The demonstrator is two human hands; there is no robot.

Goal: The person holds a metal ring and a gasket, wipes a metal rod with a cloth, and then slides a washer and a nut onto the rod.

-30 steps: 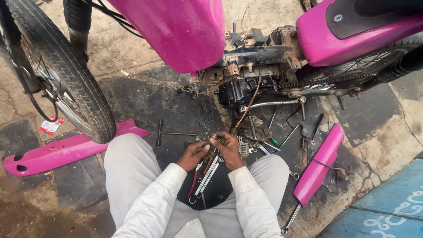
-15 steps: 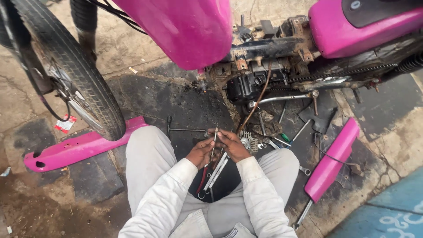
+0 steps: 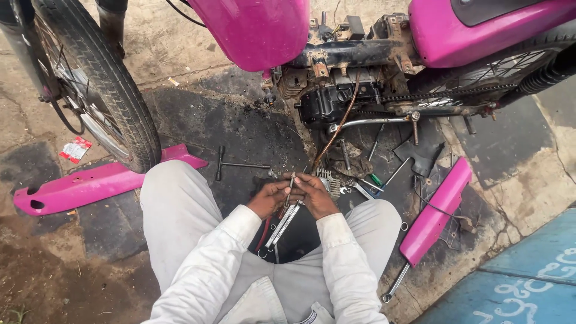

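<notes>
I squat on the ground in white clothes before a stripped pink motorcycle. My left hand (image 3: pixel 268 198) and my right hand (image 3: pixel 313 194) meet between my knees, both closed around a small metal part with a thin rod (image 3: pixel 291 185) sticking up between the fingers. Under my hands lie long steel wrenches (image 3: pixel 282 223) and a red-handled tool (image 3: pixel 264 231). The dark engine (image 3: pixel 329 102) sits just beyond my hands, with a brown cable (image 3: pixel 337 129) hanging down from it.
The front wheel (image 3: pixel 105 84) stands at the left. Two pink side panels lie on the ground, one at the left (image 3: pixel 90 185) and one at the right (image 3: pixel 433 213). A T-handle wrench (image 3: pixel 237 165), a finned metal part (image 3: pixel 327 180) and loose tools (image 3: pixel 384 180) are scattered on the oily patch.
The view has shifted slightly, so the motorcycle and my hands sit a bit further right and lower. Both hands stay closed together on the small part.
</notes>
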